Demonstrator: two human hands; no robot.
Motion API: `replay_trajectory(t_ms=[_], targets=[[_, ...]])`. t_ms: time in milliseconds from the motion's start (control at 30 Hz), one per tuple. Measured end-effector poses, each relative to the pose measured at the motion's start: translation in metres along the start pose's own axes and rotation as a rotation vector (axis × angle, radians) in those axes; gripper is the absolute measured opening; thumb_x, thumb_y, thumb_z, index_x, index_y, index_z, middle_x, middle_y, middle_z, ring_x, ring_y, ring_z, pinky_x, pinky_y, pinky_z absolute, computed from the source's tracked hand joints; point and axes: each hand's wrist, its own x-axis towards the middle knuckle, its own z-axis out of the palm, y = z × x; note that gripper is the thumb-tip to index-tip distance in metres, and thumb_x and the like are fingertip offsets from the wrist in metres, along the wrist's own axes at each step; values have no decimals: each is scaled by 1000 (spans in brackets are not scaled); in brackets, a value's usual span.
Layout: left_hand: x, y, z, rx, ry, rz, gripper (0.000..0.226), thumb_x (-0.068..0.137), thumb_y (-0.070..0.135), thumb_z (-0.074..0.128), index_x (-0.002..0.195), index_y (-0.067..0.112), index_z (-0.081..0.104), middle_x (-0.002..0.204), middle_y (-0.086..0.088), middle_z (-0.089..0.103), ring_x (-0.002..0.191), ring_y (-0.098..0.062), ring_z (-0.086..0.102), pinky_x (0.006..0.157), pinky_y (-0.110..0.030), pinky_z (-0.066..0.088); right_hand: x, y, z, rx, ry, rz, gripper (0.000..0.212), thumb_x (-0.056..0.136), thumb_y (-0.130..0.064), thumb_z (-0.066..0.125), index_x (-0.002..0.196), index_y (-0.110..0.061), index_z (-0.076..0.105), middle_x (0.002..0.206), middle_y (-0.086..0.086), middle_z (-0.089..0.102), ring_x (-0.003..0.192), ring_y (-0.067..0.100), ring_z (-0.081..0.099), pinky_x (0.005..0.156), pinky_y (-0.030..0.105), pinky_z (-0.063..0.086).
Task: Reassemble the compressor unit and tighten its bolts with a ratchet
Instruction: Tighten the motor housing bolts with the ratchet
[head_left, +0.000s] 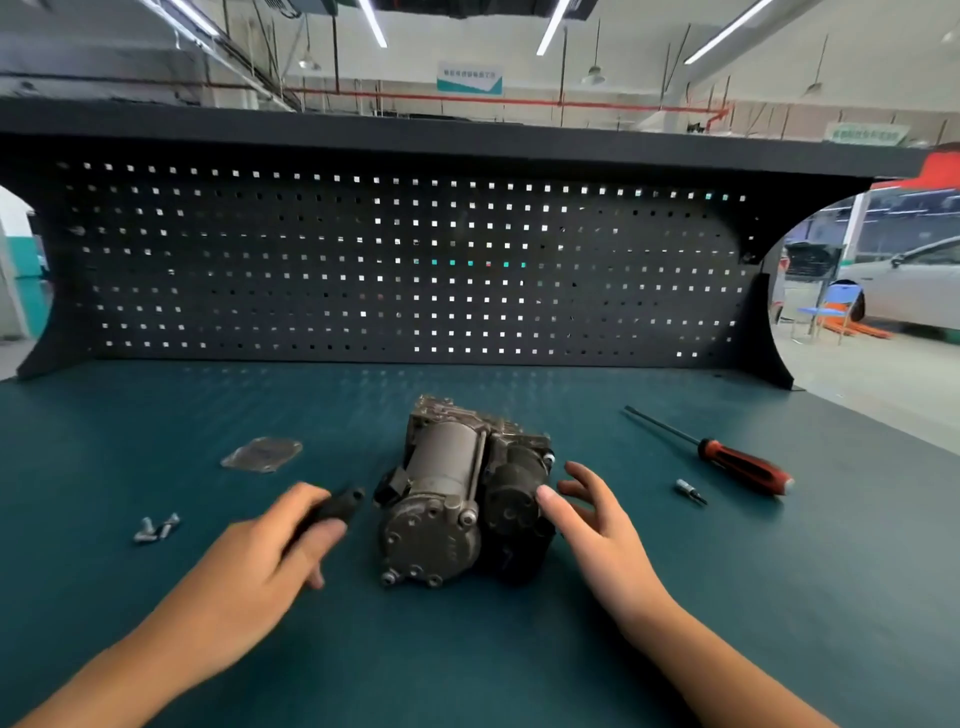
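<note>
the left hand (280, 540) grips a dark tool handle (337, 506). just right of that grip sits the compressor unit (457, 493), heavy rigid metal by its look. the right hand (587, 514), fingers spread, touches its dark cylinder (514, 499); best steadied there.

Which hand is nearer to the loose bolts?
Left. The left hand, gripping a black tool, is just right of the bolts; the right hand is beyond the compressor.

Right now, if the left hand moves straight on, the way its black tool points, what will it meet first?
Most likely the compressor unit: the black tool in the left hand aims at its dark left side, a short gap away. Depth is unclear.
</note>
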Motion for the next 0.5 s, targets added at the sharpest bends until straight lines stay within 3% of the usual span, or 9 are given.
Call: replay_trajectory(t_ms=[67, 100, 200, 267, 400, 500], targets=[[5, 2, 1, -223, 110, -52, 19, 94, 25, 44, 78, 33, 49, 56, 3, 59, 47, -10, 52, 53, -29, 45, 0, -1, 0, 8, -13, 10, 42, 87, -37, 60, 126, -30, 45, 117, -10, 55, 100, -3, 57, 68, 1, 42], [7, 4, 2, -299, 166, -72, 26, 94, 24, 45, 70, 33, 48, 51, 4, 52, 43, -11, 45, 47, -27, 41, 0, -1, 0, 19, -24, 10, 36, 88, -36, 60, 120, -32, 46, 112, -13, 56, 92, -8, 59, 66, 0, 42], [12, 8, 2, -308, 356, -61, 28, 87, 25, 59, 62, 24, 47, 43, 7, 39, 37, -4, 33, 38, -17, 28, 0, -3, 0, 44, -45, 6, 27, 89, -34, 59, 112, -34, 46, 106, -19, 56, 82, -20, 56, 66, 0, 42], [16, 8, -3, -363, 426, -96, 29, 86, 22, 63, 63, 15, 46, 38, 7, 37, 32, -4, 30, 33, -16, 24, -1, -3, 1, 40, -42, 5, 30, 89, -35, 58, 116, -32, 46, 109, -17, 56, 86, -17, 57, 67, 0, 42], [27, 14, -27, -721, 415, -43, 43, 93, 29, 49, 60, 10, 29, 35, 8, 25, 25, -3, 19, 38, -10, 10, -1, -3, 0, 22, -37, 13, 35, 90, -37, 56, 123, -29, 47, 116, -12, 56, 96, -10, 53, 71, 1, 43], [24, 26, -46, -652, 350, 48, 51, 92, 40, 50, 52, 18, 27, 38, 10, 25, 25, -5, 23, 35, -6, 20, 1, -3, -1, 21, -39, 17, 27, 92, -39, 53, 117, -32, 50, 112, -16, 56, 96, -10, 54, 75, 8, 45]])
